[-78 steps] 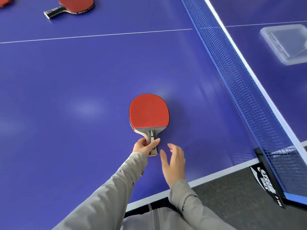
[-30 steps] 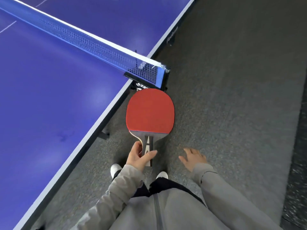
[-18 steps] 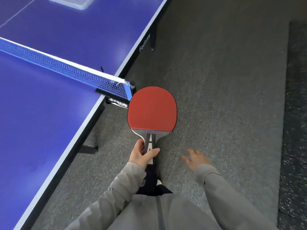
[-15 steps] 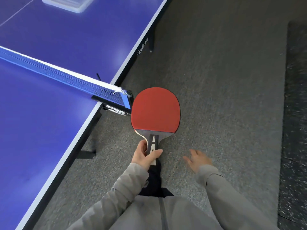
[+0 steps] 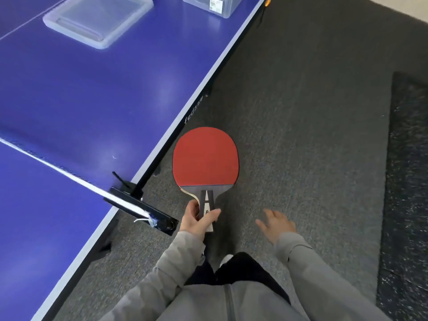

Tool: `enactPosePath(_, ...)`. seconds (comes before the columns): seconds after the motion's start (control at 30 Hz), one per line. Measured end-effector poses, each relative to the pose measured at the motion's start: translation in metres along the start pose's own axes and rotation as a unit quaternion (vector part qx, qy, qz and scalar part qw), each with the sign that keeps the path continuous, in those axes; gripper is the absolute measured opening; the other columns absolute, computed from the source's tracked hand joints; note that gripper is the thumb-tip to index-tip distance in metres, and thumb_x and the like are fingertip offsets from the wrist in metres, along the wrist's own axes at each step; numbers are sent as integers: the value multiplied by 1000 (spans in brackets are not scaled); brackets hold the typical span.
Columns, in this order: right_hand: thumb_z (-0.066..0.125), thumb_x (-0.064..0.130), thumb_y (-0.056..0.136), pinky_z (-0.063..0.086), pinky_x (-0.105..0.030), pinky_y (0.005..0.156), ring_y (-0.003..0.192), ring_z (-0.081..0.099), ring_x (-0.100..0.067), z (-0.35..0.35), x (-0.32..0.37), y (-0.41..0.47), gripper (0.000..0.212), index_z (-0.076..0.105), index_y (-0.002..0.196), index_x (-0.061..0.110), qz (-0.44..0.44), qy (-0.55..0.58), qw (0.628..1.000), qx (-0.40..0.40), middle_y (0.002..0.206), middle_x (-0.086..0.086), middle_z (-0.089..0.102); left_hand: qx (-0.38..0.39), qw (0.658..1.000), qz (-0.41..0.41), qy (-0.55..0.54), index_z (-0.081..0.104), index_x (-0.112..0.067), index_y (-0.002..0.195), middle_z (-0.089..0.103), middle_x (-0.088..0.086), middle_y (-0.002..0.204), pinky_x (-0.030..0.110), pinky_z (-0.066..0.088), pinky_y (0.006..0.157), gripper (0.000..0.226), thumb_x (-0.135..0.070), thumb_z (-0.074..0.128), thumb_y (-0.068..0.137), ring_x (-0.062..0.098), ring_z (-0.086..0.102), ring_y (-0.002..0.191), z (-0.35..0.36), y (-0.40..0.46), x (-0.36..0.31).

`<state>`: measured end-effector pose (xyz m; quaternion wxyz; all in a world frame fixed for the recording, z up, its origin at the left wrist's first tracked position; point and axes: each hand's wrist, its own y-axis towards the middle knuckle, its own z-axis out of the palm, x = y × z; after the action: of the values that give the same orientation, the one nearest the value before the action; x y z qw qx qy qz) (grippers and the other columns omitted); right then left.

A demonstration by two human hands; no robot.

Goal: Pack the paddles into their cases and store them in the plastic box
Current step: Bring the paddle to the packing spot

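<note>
One blue table [image 5: 88, 93] fills the left, carrying a clear lid [image 5: 97, 19] and plastic box [image 5: 208, 4] at its far end. Over grey carpet [image 5: 301, 112], the left hand [image 5: 196, 217] grips the red paddle [image 5: 205, 158] by its handle; the right hand [image 5: 276, 222] hangs relaxed, holding nothing.

Blue ping-pong table [image 5: 88, 93] w/ net [image 5: 58, 169] clamped at its edge, standing on grey carpet [image 5: 301, 112]; dark speckled mat [image 5: 407, 181] at right.

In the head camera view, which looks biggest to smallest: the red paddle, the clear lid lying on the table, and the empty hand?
1. Clear lid
2. Red paddle, though it is nearer the camera, so true sizes are unsure
3. Right hand, plainly smallest
</note>
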<state>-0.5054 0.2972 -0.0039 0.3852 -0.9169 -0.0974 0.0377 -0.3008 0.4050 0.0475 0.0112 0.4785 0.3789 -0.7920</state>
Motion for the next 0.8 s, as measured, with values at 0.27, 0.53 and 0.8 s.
enactPosePath(0.27, 32, 50, 97, 26, -42, 109, 139, 27, -23, -89, 26, 87, 57, 23, 147, 24, -73, -52, 996, -10, 151, -2, 31, -112, 991, 42, -59, 51, -8, 84, 61, -2, 61, 20, 47, 52, 33, -14, 70, 58, 7, 58, 53, 29, 65, -37)
enactPosePath(0.53, 29, 50, 98, 25, -40, 110, 140, 25, -21, -185, 67, 177, 56, 21, 148, 23, -202, -142, 969, -12, 152, -1, 29, -259, 958, 65, -103, 49, -8, 80, 53, 1, 61, 17, 44, 43, 21, 2, 68, 80, 2, 54, 45, 50, 133, -72)
enactPosePath(0.8, 33, 49, 98, 29, -39, 109, 140, 26, -20, -241, 140, 226, 57, 21, 148, 23, -320, -199, 925, -44, 153, -1, 28, -360, 912, 69, -186, 55, -13, 80, 58, -8, 54, 23, 44, 51, 32, -23, 73, 56, 13, 54, 55, 21, 159, -98)
